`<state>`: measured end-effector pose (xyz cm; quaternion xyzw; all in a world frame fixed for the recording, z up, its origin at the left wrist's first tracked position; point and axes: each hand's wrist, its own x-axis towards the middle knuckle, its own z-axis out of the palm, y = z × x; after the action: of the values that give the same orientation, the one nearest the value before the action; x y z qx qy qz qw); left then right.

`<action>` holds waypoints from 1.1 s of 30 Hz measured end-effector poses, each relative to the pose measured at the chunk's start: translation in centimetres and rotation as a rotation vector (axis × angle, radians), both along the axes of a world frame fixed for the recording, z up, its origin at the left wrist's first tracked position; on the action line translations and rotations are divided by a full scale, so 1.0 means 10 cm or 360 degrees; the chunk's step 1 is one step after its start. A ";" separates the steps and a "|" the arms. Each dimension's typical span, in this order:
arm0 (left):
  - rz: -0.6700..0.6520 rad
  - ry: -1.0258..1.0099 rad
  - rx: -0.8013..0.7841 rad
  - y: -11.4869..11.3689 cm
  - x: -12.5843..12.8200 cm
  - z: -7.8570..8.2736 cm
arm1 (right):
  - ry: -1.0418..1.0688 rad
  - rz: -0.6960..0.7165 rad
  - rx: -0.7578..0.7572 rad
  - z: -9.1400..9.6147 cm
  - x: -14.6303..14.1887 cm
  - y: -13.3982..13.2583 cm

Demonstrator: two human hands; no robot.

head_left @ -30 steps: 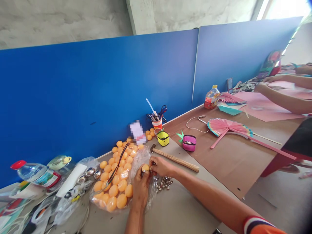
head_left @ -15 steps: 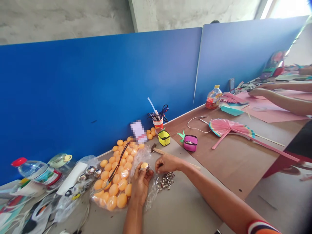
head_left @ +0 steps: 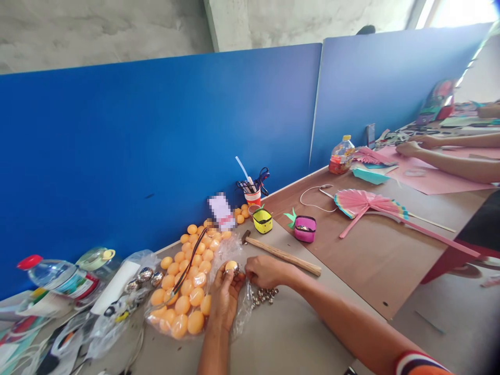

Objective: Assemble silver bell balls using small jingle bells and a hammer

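Observation:
My left hand [head_left: 225,294] is closed around a small ball [head_left: 232,267] with a pale orange top and a shiny silver lower part. Just to its right, my right hand [head_left: 262,271] has its fingers pinched together; whatever they hold, if anything, is hidden. Partly covered by that hand is a heap of small shiny silver pieces [head_left: 266,296], too small to name exactly. Between the left hand and the heap lies crumpled clear plastic [head_left: 242,312]. A clear bag of orange balls [head_left: 182,303] lies at the left hand's left side.
Behind my right hand lies a wooden-handled hammer [head_left: 283,252]. Beyond are a yellow pouch [head_left: 263,221], a purple pouch [head_left: 305,229] and a cup of tools [head_left: 253,196]. Bottles [head_left: 64,278] and silver balls [head_left: 145,274] crowd the left; a pink fan [head_left: 365,203] and a co-worker's arms [head_left: 453,156] are right.
My right hand has come slightly down and left, closer to the ball, now covering part of the silver heap and exposing the hammer handle. My left hand stays in place.

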<state>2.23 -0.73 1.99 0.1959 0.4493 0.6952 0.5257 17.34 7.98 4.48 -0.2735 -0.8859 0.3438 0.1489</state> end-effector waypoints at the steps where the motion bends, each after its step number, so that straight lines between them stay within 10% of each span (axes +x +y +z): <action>1: 0.0000 0.0000 0.0000 0.00 0.00 -0.01 | 0.0043 -0.0017 -0.0004 0.04 0.02 0.01; 7: -0.0005 -0.0063 0.0003 0.00 0.00 0.00 | 0.0437 -0.0353 -0.0573 0.14 0.02 0.09; 17: -0.0035 -0.0100 0.0015 -0.04 0.02 0.07 | 0.0906 -0.0137 -0.1353 0.00 -0.06 0.11; 33: -0.0140 0.0058 0.0017 -0.03 0.02 0.03 | 0.0753 -0.0299 -0.1105 -0.10 -0.20 0.04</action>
<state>2.42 -1.00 2.26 0.2309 0.4461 0.6701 0.5464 15.33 8.36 3.44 -0.3005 -0.6303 0.6598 0.2776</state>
